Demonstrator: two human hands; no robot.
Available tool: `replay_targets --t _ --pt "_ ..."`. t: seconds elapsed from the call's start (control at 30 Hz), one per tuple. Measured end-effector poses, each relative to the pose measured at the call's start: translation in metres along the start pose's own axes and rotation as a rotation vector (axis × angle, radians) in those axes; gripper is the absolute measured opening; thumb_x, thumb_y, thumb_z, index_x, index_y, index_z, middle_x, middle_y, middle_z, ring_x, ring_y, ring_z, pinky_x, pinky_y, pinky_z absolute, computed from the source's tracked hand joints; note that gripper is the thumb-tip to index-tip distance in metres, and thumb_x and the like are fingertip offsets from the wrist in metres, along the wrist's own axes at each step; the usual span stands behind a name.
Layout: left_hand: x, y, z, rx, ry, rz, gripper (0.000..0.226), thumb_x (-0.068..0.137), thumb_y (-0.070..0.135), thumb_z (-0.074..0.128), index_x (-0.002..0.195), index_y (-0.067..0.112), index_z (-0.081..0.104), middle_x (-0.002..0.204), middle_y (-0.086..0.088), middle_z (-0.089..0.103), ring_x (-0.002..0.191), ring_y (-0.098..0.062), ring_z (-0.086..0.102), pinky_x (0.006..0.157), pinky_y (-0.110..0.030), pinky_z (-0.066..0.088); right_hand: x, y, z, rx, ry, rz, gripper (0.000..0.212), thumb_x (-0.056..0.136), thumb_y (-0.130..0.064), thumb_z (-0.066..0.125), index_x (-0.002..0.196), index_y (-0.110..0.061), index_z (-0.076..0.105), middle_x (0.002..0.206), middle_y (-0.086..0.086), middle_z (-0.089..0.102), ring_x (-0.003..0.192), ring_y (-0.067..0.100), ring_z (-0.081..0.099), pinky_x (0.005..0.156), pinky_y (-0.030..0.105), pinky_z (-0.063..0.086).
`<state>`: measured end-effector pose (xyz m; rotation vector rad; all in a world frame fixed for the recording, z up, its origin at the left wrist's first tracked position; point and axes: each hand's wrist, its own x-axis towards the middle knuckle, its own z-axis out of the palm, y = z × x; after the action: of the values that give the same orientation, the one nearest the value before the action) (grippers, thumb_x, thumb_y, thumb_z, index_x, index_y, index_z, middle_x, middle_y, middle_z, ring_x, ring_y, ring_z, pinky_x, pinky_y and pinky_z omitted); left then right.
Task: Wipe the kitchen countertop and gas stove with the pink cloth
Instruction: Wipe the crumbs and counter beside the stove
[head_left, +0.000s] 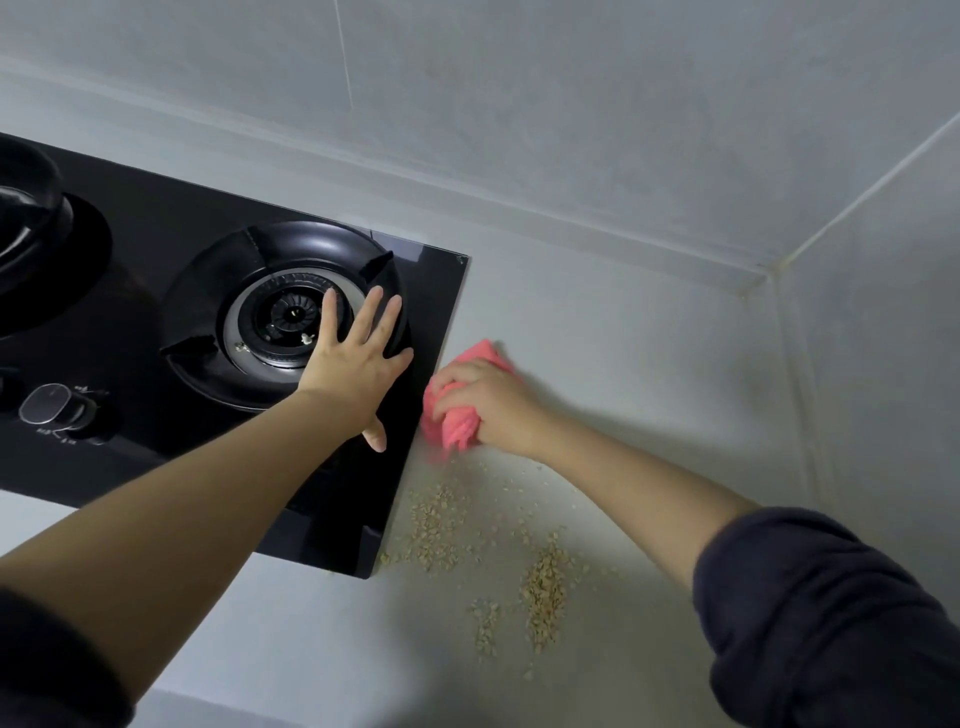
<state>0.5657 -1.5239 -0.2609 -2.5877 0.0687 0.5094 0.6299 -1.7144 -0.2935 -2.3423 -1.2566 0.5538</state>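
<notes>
Pink cloth (453, 422) beside gas stove (156, 218), crumbs (543, 592) nearby, left hand (353, 364) on burner (291, 312)

One black glass gas stove (156, 223); one pale grey countertop (623, 364). Two round black burners (291, 317), the second (78, 249) under one dark pot (26, 208). One round silver knob (49, 410). One crumpled pink cloth (457, 423). Two bare hands: left hand (358, 364), right hand (488, 402). Three loose heaps of tan flakes (543, 592).
</notes>
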Motion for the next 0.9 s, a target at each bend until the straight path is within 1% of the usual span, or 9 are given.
replay_targets --t 0.1,0.2,0.27,0.43,0.5,0.57,0.67,0.8,0.9 --pt "-0.001 0.002 0.0 -0.002 0.007 -0.009 0.125 0.051 0.083 0.065 0.152 0.035 0.008 0.154 -0.018 -0.028 0.137 -0.041 -0.034 0.102 -0.072 -0.015 -0.014 0.003 0.004 0.024 -0.081 -0.004 0.052 0.074 -0.001 0.069 0.075 -0.05 0.051 0.081 -0.034 0.043 0.081 -0.022 0.042 0.079 -0.002 0.034" --pt "-0.001 -0.002 -0.002 0.001 0.017 -0.019 0.125 0.051 0.083 0.065 0.151 0.036 0.008 0.155 -0.018 -0.025 0.137 -0.041 -0.034 0.101 -0.072 -0.016 -0.015 0.002 0.007 0.229 0.145 0.077 0.018 0.072 0.0 0.069 0.084 -0.013 0.067 0.08 -0.005 0.05 0.058 0.011 0.056 0.055 0.027 0.047" --pt "-0.001 -0.004 0.001 0.001 0.024 -0.021 0.124 0.051 0.084 0.063 0.151 0.036 0.008 0.156 -0.018 -0.023 0.138 -0.04 -0.033 0.101 -0.072 -0.015 -0.013 -0.014 0.014 0.308 0.157 0.114 0.015 0.072 0.001 0.068 0.085 -0.003 0.064 0.081 0.009 0.05 0.052 0.019 0.055 0.052 0.027 0.044" --pt "-0.004 0.0 0.006 -0.003 0.01 -0.007 0.123 0.053 0.084 0.062 0.152 0.036 0.007 0.157 -0.018 -0.019 0.14 -0.039 -0.03 0.102 -0.072 -0.014 -0.042 -0.031 0.03 -0.053 -0.086 -0.123 0.028 0.077 0.004 0.065 0.098 -0.013 0.073 0.11 0.004 0.065 0.1 0.017 0.057 0.086 0.019 0.039" --pt "-0.005 0.001 0.004 -0.003 0.002 -0.012 0.122 0.054 0.084 0.062 0.152 0.035 0.007 0.157 -0.018 -0.018 0.14 -0.039 -0.03 0.103 -0.072 -0.013 -0.053 -0.03 0.019 -0.056 -0.132 -0.188 0.025 0.074 0.003 0.065 0.088 -0.014 0.075 0.104 -0.001 0.066 0.099 0.016 0.054 0.089 0.018 0.035" --pt "-0.006 0.0 0.001 -0.006 0.002 -0.019 0.122 0.054 0.083 0.063 0.152 0.035 0.008 0.157 -0.019 -0.018 0.14 -0.04 -0.03 0.103 -0.072 -0.014 -0.047 -0.024 0.0 0.014 -0.107 -0.124 0.025 0.072 0.003 0.064 0.087 -0.016 0.073 0.099 0.001 0.065 0.091 0.012 0.052 0.084 0.012 0.035" --pt "-0.006 -0.001 -0.001 0.003 0.011 -0.028 0.122 0.054 0.083 0.064 0.151 0.035 0.01 0.156 -0.021 -0.019 0.139 -0.041 -0.03 0.103 -0.072 -0.013 -0.027 -0.007 -0.037 0.153 0.158 0.134 0.028 0.075 0.003 0.065 0.08 -0.025 0.066 0.103 0.015 0.058 0.079 0.02 0.06 0.067 0.031 0.053" --pt "-0.008 0.001 0.0 0.031 0.027 -0.03 0.123 0.054 0.084 0.062 0.152 0.035 0.007 0.153 -0.024 -0.027 0.138 -0.044 -0.031 0.104 -0.071 -0.012 0.002 0.026 -0.05 -0.108 0.283 0.364 0.042 0.078 -0.002 0.063 0.077 -0.044 0.058 0.12 0.01 0.052 0.094 0.015 0.049 0.087 0.033 0.042" --pt "-0.008 0.002 0.001 0.044 0.037 -0.01 0.123 0.057 0.083 0.061 0.152 0.033 0.001 0.151 -0.024 -0.032 0.138 -0.043 -0.031 0.105 -0.07 -0.011 0.01 0.025 -0.021 -0.249 0.243 0.343 0.038 0.081 -0.001 0.059 0.088 -0.037 0.066 0.109 0.01 0.059 0.1 0.025 0.054 0.084 0.041 0.044"
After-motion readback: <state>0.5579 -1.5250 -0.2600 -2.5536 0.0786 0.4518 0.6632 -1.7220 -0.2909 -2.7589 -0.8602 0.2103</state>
